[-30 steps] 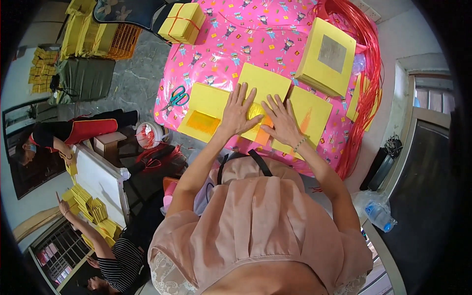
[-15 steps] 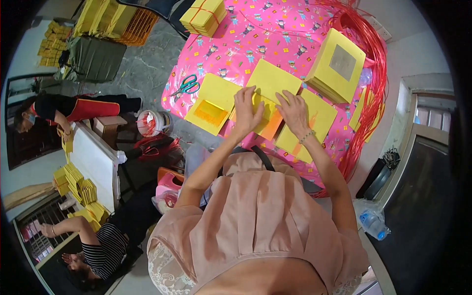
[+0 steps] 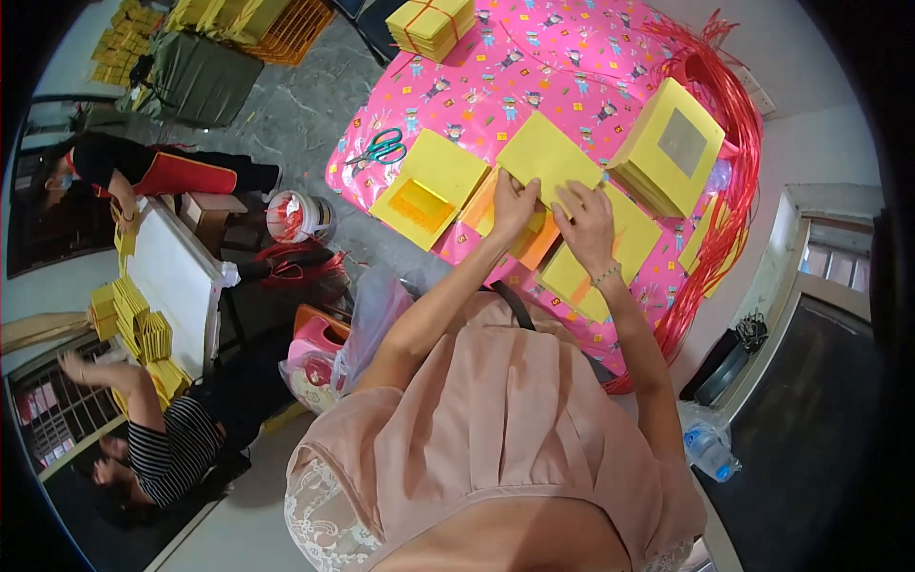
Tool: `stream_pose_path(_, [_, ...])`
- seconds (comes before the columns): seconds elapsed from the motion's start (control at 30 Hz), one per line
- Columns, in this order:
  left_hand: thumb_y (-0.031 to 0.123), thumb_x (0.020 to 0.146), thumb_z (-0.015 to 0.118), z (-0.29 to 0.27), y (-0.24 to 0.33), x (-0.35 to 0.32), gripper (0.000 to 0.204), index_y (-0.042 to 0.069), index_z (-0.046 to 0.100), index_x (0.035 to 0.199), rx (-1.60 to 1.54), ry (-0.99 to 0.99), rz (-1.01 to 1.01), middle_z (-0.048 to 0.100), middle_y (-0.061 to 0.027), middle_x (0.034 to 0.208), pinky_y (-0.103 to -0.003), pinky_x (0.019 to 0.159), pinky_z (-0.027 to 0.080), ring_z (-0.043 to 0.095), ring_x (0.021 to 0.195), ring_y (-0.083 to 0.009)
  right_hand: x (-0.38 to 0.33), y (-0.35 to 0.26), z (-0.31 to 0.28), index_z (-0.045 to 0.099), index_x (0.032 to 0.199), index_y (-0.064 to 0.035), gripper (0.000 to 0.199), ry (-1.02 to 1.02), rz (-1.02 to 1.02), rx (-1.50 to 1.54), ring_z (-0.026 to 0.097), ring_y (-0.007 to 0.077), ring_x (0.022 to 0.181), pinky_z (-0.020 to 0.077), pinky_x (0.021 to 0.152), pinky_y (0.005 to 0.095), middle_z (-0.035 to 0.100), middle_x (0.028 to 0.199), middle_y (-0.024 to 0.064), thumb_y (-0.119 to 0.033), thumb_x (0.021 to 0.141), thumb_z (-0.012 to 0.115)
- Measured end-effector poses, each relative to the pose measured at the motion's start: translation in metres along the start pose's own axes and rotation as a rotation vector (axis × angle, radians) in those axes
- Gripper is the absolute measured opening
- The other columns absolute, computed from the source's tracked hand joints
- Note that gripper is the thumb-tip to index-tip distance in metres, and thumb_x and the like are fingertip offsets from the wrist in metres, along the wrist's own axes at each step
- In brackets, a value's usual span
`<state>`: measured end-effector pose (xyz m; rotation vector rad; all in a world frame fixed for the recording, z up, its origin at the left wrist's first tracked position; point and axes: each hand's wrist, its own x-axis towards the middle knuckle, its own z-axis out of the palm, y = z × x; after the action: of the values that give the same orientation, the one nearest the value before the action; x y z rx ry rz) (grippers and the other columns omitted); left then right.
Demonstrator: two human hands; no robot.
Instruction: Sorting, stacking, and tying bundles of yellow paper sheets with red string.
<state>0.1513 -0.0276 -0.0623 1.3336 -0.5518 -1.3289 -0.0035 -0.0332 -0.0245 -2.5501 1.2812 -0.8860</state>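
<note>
Both hands work at the near edge of the middle yellow paper stack on the pink patterned tablecloth. With fingers curled in, my left hand pinches the near left edge of a yellow sheet there. My right hand lies at the same edge, fingers bent and somewhat apart, thumb toward the left hand. Below them shows a patch of orange-marked paper, partly covered by the hands. To the left sits another yellow stack with an orange-marked lower part; to the right, a third one runs under my right wrist.
Green-handled scissors lie at the table's left. A thick yellow stack with a grey square stands right, beside hanging red strings. A tied yellow bundle sits at the far edge. Two people work at a white table on the left.
My left hand has shifted right and gone from spread fingers to a pinch at the sheet's edge. My hands are closer together. The view has shifted slightly.
</note>
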Motion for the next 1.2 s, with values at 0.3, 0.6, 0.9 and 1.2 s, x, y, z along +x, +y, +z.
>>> stream_pose_path(0.3, [0.004, 0.093, 0.056, -0.038, 0.039, -0.045, 0.047, 0.006, 0.033, 0.134, -0.007, -0.096, 0.125, 0.063, -0.0078, 0.101, -0.023, 0.063, 0.051, 0.064, 0.083, -0.0110, 0.031, 0.022, 0.001, 0.058, 0.121, 0.0014, 0.039, -0.143, 0.588, 0.696, 0.059, 0.0201, 0.103, 0.0424, 0.095, 0.0319, 0.065, 0.106, 0.0111, -0.023, 0.091, 0.065])
stream_pose_path(0.6, [0.026, 0.094, 0.060, -0.183, -0.029, -0.053, 0.042, 0.001, 0.045, 0.124, 0.470, 0.967, 0.394, 0.055, -0.0091, 0.099, -0.031, 0.074, 0.047, 0.054, 0.079, -0.0159, 0.030, 0.020, 0.014, 0.060, 0.116, 0.0018, 0.029, -0.210, 0.784, 1.097, 0.055, 0.0067, 0.097, 0.0439, 0.086, 0.0237, 0.064, 0.103, 0.0019, -0.013, 0.092, 0.065])
stream_pose_path(0.9, [0.057, 0.099, 0.032, -0.244, -0.081, -0.038, 0.053, 0.009, 0.050, 0.112, -0.613, 0.495, -0.079, 0.054, -0.0015, 0.080, -0.028, 0.055, 0.041, 0.052, 0.063, -0.0144, 0.032, 0.007, 0.016, 0.058, 0.115, -0.0004, 0.025, -0.240, 0.924, 1.260, 0.062, 0.0068, 0.081, 0.0514, 0.067, 0.0216, 0.066, 0.102, 0.0022, -0.013, 0.094, 0.061])
stream_pose_path(1.2, [0.027, 0.097, 0.051, -0.180, -0.043, 0.028, 0.027, 0.006, 0.059, 0.111, 0.491, 0.389, 0.395, 0.063, -0.0103, 0.090, -0.037, 0.073, 0.050, 0.062, 0.083, -0.0235, 0.055, 0.011, 0.022, 0.059, 0.116, -0.0048, 0.028, -0.310, 0.959, 1.158, 0.063, 0.0038, 0.076, 0.0507, 0.056, 0.0188, 0.066, 0.100, -0.0005, -0.021, 0.093, 0.063])
